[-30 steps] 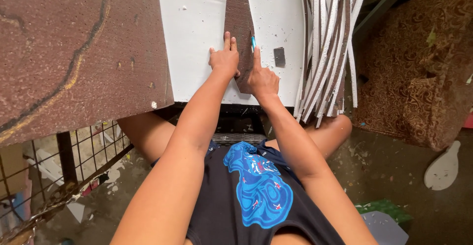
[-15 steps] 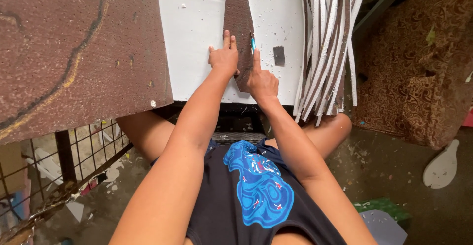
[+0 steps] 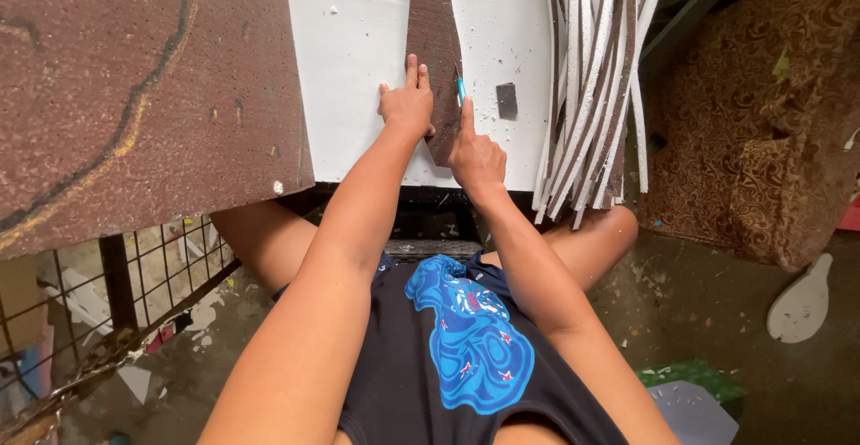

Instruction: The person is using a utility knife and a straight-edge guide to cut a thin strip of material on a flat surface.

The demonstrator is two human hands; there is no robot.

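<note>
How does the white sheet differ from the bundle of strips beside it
The white sheet lies flat as one broad piece; the bundle of strips is many narrow lengths, piled and overhanging the edge. The left hand and right hand are over the sheet, not the strips. Both look white-faced.

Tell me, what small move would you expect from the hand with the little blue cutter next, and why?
Probably a short pull of the blue cutter toward the body. The right hand holds its blade at the edge of the brown template, the left hand presses that template flat on the white sheet, and more edge remains nearer the person.
</note>
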